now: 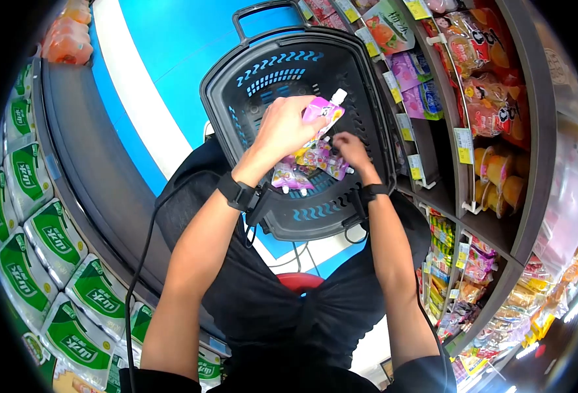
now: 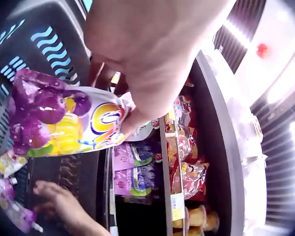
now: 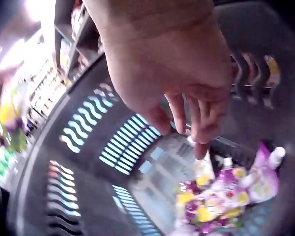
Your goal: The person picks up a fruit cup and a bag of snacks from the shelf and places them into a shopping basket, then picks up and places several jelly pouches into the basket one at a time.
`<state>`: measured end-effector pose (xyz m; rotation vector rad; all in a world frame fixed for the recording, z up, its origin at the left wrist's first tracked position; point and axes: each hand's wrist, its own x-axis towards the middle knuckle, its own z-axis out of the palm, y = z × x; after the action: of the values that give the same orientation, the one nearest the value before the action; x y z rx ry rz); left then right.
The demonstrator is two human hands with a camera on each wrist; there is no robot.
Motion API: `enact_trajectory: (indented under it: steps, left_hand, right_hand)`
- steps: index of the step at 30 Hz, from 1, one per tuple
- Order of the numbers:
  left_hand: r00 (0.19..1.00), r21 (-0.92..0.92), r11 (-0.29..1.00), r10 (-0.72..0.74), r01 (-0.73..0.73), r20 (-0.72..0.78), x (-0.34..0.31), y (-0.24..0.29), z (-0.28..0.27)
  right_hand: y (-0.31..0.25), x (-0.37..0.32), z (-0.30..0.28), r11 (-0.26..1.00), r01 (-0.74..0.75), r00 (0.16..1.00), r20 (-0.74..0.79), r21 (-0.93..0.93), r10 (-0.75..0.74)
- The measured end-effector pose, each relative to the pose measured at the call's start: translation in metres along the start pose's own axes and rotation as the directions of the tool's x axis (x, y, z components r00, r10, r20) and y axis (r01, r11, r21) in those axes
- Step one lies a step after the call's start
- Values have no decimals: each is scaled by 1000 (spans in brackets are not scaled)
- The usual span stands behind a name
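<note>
My left hand (image 1: 281,128) grips a spouted jelly pouch (image 2: 54,120) near its white-capped end, held up over the black shopping basket (image 1: 361,85). Purple grapes and yellow fruit are printed on the pouch. My right hand (image 3: 172,83) reaches down inside the basket, its fingers loosely bent. Below it, several similar purple-and-white pouches (image 3: 214,201) lie in a loose pile on the basket floor. In the right wrist view, one fingertip overlaps the top of a pouch in that pile.
Shelves (image 1: 433,78) of bagged snacks and jelly cups with yellow price tags stand close on the right. To the left, a dark shelf edge (image 1: 115,164) runs beside stacked green-and-white packs (image 1: 56,239). The basket's handle (image 1: 236,26) stands at its far end.
</note>
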<state>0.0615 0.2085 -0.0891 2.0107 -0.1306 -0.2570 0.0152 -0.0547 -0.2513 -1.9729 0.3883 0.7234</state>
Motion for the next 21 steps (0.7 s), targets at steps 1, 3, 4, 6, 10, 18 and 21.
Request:
enact_trajectory:
  steps: [1,3,4,6,10,18,21]
  left_hand:
    - [1000,-29,1000,-7,8,7,0,5,-3]
    - [991,53,996,80,-74,-112,1,6,-2]
    - [979,93,990,122,-107,-162,2,5,-1]
    - [986,79,992,104,-94,-133,5,4,0]
    - [991,31,998,61,-58,-123,13,9,-3]
    - [962,0,964,264,-265,-63,19,4,0]
    - [961,36,961,275,-275,-4,20,4,0]
  right_hand:
    - [27,9,7,978,-82,996,3,-193,85]
    - [54,20,16,876,-197,975,1,-441,220]
    - [60,23,20,893,-252,959,31,-372,283]
    - [71,23,28,895,-375,907,102,-239,408]
    - [56,29,53,944,-303,943,98,-132,316]
    - [54,38,73,649,-260,929,-2,-715,370]
    - [34,23,74,703,-144,969,47,-696,244]
